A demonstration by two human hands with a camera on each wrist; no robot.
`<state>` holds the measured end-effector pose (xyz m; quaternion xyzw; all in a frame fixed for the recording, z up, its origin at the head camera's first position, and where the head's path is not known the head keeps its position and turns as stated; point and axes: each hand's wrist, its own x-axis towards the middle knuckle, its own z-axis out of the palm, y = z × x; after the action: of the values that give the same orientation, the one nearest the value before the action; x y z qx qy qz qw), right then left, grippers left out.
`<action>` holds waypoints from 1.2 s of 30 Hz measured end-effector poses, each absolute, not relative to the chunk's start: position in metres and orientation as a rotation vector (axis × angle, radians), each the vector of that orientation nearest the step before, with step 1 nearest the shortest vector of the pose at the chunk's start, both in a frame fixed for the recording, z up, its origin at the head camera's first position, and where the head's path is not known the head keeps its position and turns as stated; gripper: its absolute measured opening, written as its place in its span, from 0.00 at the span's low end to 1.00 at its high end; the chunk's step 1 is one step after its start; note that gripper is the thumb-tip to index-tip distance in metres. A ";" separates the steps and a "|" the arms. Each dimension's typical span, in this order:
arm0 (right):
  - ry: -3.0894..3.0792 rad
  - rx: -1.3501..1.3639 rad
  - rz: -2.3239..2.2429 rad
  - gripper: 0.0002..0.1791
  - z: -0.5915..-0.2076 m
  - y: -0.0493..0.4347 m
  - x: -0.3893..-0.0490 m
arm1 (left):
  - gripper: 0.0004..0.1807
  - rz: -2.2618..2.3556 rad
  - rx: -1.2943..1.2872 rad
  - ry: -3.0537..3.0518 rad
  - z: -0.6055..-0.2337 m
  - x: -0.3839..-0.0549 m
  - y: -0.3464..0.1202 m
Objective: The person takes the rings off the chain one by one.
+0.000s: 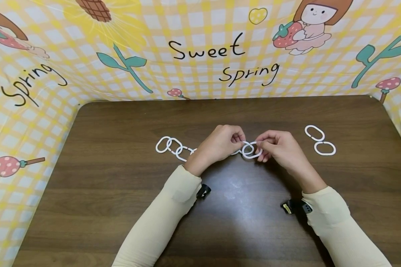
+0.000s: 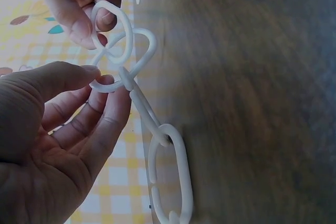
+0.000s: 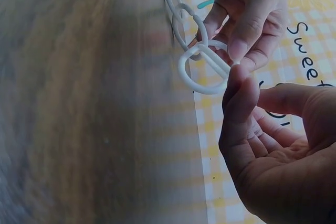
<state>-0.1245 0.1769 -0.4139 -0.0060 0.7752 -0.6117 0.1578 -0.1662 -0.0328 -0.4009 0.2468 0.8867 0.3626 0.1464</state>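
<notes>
A chain of white plastic oval links (image 2: 185,177) trails from my left hand (image 1: 218,143). Between left thumb and fingers I pinch its end link (image 2: 152,40). My right hand (image 1: 281,148) pinches another white link (image 2: 129,30) between thumb and fingertips. The two links cross each other between the hands, just above the table. Whether the right-hand link is fully hooked through the other cannot be told. In the head view, my left hand and wrist hide the middle of the chain, while its far end (image 1: 157,149) lies on the table to the left.
Two more white links, an upper one (image 1: 308,126) and a lower one (image 1: 325,154), lie touching on the brown wooden table (image 1: 87,207) to the right. A yellow checked cloth (image 1: 194,22) hangs behind the table and along its sides. Each wrist wears a small black camera.
</notes>
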 end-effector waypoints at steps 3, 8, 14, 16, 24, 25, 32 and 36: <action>2.214 -0.018 -1.750 0.12 -0.414 0.176 -0.124 | 0.03 1.034 0.714 2.558 -0.401 -0.166 -0.032; 2.220 -0.010 -1.735 0.12 -0.413 0.175 -0.124 | 0.03 1.021 0.719 2.567 -0.402 -0.166 -0.033; 2.223 -0.007 -1.724 0.12 -0.413 0.175 -0.123 | 0.03 1.012 0.717 2.572 -0.402 -0.167 -0.032; 2.220 -0.009 -1.727 0.12 -0.414 0.175 -0.123 | 0.04 1.008 0.719 2.574 -0.401 -0.167 -0.032; 2.224 -0.014 -1.723 0.12 -0.414 0.175 -0.122 | 0.05 0.995 0.715 2.578 -0.401 -0.167 -0.032; 2.225 -0.015 -1.720 0.12 -0.413 0.175 -0.122 | 0.05 0.992 0.714 2.577 -0.401 -0.167 -0.032; 2.256 -0.028 -1.688 0.11 -0.412 0.174 -0.121 | 0.05 0.976 0.715 2.579 -0.400 -0.167 -0.032; 2.298 -0.044 -1.645 0.11 -0.411 0.173 -0.120 | 0.04 0.967 0.711 2.580 -0.400 -0.167 -0.031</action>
<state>-0.1205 0.1731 -0.4107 -0.0153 0.8030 -0.5748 0.1568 -0.1670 -0.0315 -0.3998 0.2470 0.8968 0.3361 0.1475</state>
